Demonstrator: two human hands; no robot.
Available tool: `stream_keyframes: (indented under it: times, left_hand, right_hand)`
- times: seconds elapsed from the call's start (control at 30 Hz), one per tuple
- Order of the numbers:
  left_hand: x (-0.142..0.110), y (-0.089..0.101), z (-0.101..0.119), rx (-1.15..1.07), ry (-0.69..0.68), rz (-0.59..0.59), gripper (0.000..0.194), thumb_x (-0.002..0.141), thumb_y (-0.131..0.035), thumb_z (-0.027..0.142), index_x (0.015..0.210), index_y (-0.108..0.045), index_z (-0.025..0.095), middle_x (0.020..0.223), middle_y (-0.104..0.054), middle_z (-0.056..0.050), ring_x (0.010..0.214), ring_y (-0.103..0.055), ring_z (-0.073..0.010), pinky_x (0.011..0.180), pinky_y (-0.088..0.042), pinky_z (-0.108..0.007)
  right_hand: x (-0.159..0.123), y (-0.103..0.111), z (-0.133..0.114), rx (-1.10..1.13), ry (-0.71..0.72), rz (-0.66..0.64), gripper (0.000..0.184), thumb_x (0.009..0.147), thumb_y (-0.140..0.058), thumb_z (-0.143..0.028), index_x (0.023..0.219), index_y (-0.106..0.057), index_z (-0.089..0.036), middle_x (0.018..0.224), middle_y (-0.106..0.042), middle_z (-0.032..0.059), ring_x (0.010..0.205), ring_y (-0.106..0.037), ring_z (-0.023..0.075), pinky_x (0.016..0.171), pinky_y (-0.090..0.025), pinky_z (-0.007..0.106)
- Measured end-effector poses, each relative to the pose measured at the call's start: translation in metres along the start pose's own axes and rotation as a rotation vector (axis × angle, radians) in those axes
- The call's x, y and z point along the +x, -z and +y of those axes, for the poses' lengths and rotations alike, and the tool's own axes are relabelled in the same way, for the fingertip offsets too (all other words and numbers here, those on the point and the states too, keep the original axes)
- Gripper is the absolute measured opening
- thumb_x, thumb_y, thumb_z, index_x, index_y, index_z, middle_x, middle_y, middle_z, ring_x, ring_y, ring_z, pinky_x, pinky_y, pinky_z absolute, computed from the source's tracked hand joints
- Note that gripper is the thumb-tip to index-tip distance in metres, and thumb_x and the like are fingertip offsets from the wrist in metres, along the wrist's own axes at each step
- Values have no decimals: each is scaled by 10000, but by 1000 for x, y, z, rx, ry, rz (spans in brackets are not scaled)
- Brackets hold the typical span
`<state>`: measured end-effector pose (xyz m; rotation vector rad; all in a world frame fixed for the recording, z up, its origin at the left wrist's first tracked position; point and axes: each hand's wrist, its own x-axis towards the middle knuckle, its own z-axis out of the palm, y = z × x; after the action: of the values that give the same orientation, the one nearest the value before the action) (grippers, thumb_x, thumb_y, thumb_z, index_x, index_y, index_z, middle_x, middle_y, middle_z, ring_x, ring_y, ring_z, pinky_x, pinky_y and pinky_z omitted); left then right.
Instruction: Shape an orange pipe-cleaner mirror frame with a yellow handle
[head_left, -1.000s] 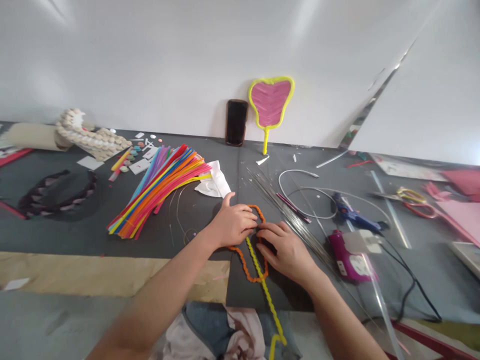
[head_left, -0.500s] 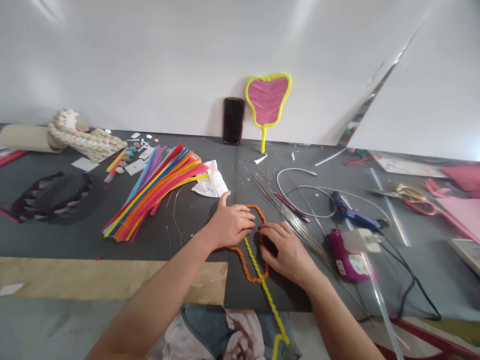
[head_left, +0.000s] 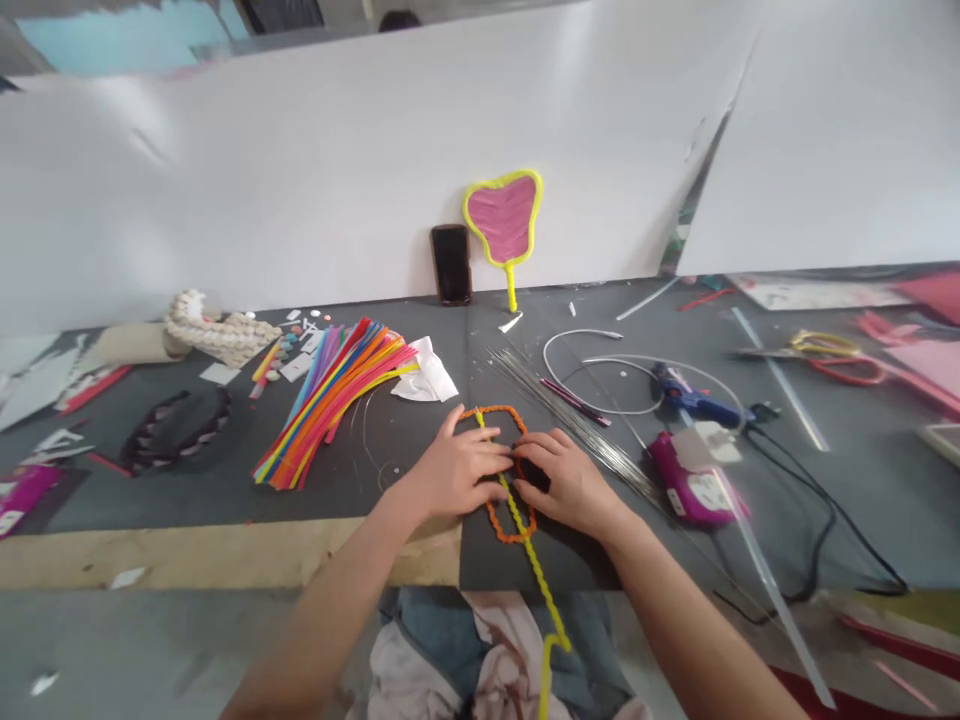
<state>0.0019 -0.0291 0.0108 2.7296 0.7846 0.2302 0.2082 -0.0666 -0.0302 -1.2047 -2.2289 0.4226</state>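
An orange twisted pipe cleaner loop (head_left: 513, 540) lies on the dark tabletop. A yellow twisted pipe cleaner stem (head_left: 541, 583) runs lengthwise through it and past the table's front edge, where its end is bent. My left hand (head_left: 466, 470) rests palm down over the loop's left side and the stem, fingers spread, hiding part of both. On the right, the fingers and thumb of my right hand (head_left: 566, 482) curl round the loop's right side. Beyond them, a yellow-framed pink shape on a stem (head_left: 506, 222) leans against the white board.
A phone (head_left: 451, 264) leans on the board. Coloured pipe cleaners (head_left: 330, 405) lie left, near a white cloth (head_left: 426, 372) and a braided headband (head_left: 180, 430). To the right are metal wires (head_left: 570, 420), a glue gun (head_left: 697, 402), a magenta power block (head_left: 694, 485) and scissors (head_left: 821, 352).
My left hand has shifted toward me across the loop, uncovering its top left part and the stem's upper end. My right hand stays at the loop's right side. The view has tilted up.
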Motion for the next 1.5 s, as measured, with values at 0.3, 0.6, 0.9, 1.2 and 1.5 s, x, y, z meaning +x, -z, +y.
stream_keyframes:
  times: [0.3, 0.6, 0.9, 1.2, 1.5]
  left_hand:
    - [-8, -6, 11, 73, -5, -50, 383, 872, -472, 390, 1228, -540, 266, 1268, -583, -47, 1285, -400, -251, 1095, 18, -567]
    - [-35, 7, 26, 150, 254, 123, 381, 793, -407, 48, 970, -664, 267, 1048, -679, -15, 1170, -475, -214, 1036, -181, -492]
    - [-51, -27, 53, 136, 130, 93, 345, 890, -433, 201, 1182, -571, 323, 1208, -626, -13, 1207, -412, -232, 1015, -138, -512]
    - [-53, -38, 49, 99, 178, 190, 246, 878, -502, 307, 1073, -651, 303, 1110, -680, -4, 1200, -445, -231, 1029, -167, -508]
    - [-54, -44, 48, 106, 189, 243, 234, 860, -533, 303, 1054, -659, 339, 1091, -688, 4, 1182, -468, -247, 1025, -152, -532]
  right_hand:
    - [-4, 11, 2, 97, 26, 34, 256, 797, -596, -237, 1049, -605, -197, 1121, -603, 105, 1049, -552, 219, 899, -442, 396]
    - [-35, 20, -8, 109, -144, 129, 226, 867, -439, -134, 996, -613, -201, 975, -656, 71, 904, -613, 186, 800, -506, 329]
    - [-18, 8, -19, -100, 83, -54, 235, 872, -484, -129, 1027, -640, -210, 1012, -640, 65, 865, -546, 183, 779, -487, 313]
    - [-16, 8, -19, -154, 150, -118, 144, 830, -600, -304, 933, -677, -240, 1000, -603, 67, 834, -513, 184, 768, -469, 327]
    - [-21, 4, -17, -118, 133, -77, 148, 846, -576, -337, 896, -674, -239, 965, -593, 58, 840, -495, 182, 760, -450, 315]
